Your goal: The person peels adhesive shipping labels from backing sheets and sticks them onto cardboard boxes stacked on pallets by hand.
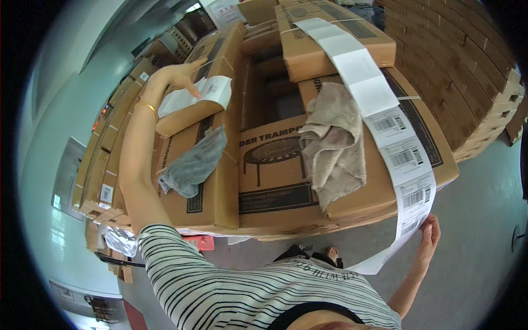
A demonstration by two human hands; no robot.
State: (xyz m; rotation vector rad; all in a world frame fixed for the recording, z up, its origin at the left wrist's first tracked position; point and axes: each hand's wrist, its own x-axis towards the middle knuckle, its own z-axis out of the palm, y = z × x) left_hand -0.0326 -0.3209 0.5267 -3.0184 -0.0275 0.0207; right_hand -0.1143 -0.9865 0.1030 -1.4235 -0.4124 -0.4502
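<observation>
Left hand (179,78) is spread open, thumb at the white label (219,92) on the left box (192,117). Right hand (430,235) grips the label strip (400,146) nearside; strip crosses the right boxes (377,197).

1. A warehouse or packing area, by the look of it.
2. Large brown cartons (272,157) sit grouped in the middle, one printed with a drawing of a round, legged product.
3. A strip of white labels (400,154), several printed with barcodes, trails across the boxes on the right.
4. A tall stack of cardboard (440,66) fills the far right, and more stacked boxes (102,170) line the left.
5. The floor (473,184) is plain and grey.
</observation>
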